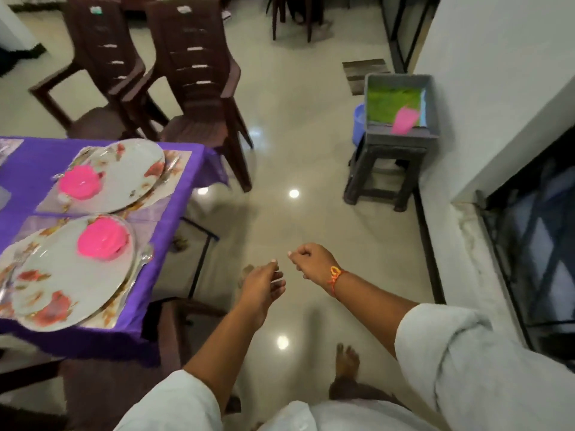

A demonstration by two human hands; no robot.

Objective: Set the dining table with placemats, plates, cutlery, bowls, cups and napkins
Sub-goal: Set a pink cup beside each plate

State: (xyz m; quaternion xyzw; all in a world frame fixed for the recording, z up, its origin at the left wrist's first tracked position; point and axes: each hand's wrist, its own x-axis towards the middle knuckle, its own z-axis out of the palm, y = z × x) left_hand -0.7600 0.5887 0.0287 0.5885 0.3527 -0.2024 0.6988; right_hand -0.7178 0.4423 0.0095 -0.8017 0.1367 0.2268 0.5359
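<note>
At the bottom of the frame a bare foot point(347, 360) stands on the glossy floor point(311, 150), between two white sleeves. Both arms reach forward over the floor in the lower middle. The left hand point(264, 286) is released, its fingers loosely extended and holding nothing. The right hand point(309, 262), just beside it with an orange thread point(335, 275) at the wrist, is clenched in a fist, with nothing visible in it.

On the left stands the table point(28, 175) under a purple cloth. The nearer floral plate point(56, 284) lies on a placemat point(107, 315) and carries a pink bowl point(102, 239); blurred cutlery point(146, 256) shows at its right edge. Beyond it a second plate point(130, 169) on its own placemat point(179, 160) carries another pink bowl point(77, 183).

Further off, at the upper right by the white wall, a grey bin point(401, 77) sits on a grey stool point(382, 169). A pink cup point(404, 119) lies tilted inside the bin on something green. A blue bucket point(357, 119) shows behind the stool. At the upper left two dark brown chairs point(193, 73) stand by the table's far side.
</note>
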